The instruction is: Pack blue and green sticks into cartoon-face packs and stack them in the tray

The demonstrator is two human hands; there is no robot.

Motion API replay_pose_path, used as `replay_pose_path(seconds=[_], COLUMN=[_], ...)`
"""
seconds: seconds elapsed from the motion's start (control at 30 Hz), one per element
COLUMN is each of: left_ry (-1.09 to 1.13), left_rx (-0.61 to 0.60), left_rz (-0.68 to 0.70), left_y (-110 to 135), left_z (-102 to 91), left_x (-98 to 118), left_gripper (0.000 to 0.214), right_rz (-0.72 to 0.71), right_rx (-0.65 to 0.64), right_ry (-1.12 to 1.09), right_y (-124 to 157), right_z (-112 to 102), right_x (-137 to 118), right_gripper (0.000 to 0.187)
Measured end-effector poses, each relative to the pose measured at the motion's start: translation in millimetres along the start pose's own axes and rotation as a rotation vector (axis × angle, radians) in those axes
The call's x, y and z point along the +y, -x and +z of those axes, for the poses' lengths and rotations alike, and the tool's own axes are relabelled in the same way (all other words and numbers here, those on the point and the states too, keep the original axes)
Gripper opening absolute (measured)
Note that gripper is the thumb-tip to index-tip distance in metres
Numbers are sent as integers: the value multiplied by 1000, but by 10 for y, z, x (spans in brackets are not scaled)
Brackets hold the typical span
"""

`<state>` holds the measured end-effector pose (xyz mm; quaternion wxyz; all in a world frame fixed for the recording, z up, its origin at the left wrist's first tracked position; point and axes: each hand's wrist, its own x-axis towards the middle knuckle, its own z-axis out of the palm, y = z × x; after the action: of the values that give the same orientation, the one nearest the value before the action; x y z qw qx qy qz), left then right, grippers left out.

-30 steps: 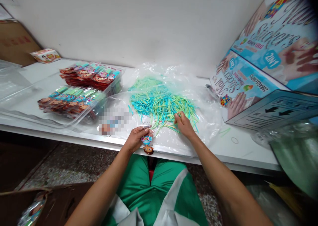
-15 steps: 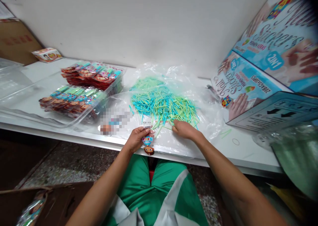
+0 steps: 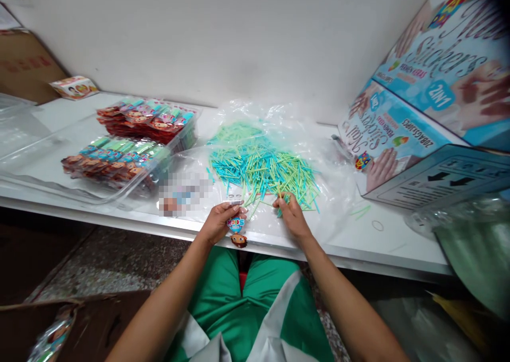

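Note:
My left hand (image 3: 218, 223) is closed on a small printed packet (image 3: 236, 225), which hangs past the fingers with a cartoon face at its lower end. To its right, my right hand (image 3: 294, 217) pinches thin sticks (image 3: 280, 196), green as far as they show, at the near edge of the heap; how many is hidden by the fingers. A loose pile of thin green and blue sticks (image 3: 258, 163) lies just beyond both hands on a clear plastic sheet (image 3: 338, 192). A few sticks stretch from the pile toward my left hand.
On the left, a clear plastic tray (image 3: 119, 200) holds rows of filled packets (image 3: 115, 155). A large blue printed carton (image 3: 398, 134) stands at the right. Behind are a small box (image 3: 75, 87) and a brown carton (image 3: 27, 67). The white table edge (image 3: 119, 218) runs before my lap.
My right hand has drawn back a little from the pile and turned, with sticks now showing between its fingertips. My left hand keeps the packet in nearly the same place.

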<state>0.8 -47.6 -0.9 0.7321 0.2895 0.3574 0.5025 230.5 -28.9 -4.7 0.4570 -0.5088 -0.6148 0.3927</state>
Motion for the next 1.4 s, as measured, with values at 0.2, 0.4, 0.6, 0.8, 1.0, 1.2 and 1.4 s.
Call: replay_pose_path(seconds=[0.2,0.4,0.6,0.8,1.0,1.2,1.4], left_ry=[2,-19,-71,-89,-85,-84,-135], left_rx=[3,24,26,10,-2,-4,26], left_rz=[-5,-1,66,71,56,68,53], left_y=[11,98,198,285,314,333,320], left_z=[-4,114,267,347,323,307,347], left_x=[-3,98,235,253,201,195,138], left_gripper=[33,34,29,38,39,35,33], right_rz=[13,17,31,18,-22,-21,-35], right_rx=[-66,-60,-53,-66,-65,-122,-114], right_ry=[17,-25,-18,1,-11,68,126], right_y=[96,88,112,128,146,146,184], right_z=[16,20,33,29,32,43,74], right_x=[-7,-38,-52,-31,-72,-113,-279], right_gripper=[22,13,18,21,17,21,24])
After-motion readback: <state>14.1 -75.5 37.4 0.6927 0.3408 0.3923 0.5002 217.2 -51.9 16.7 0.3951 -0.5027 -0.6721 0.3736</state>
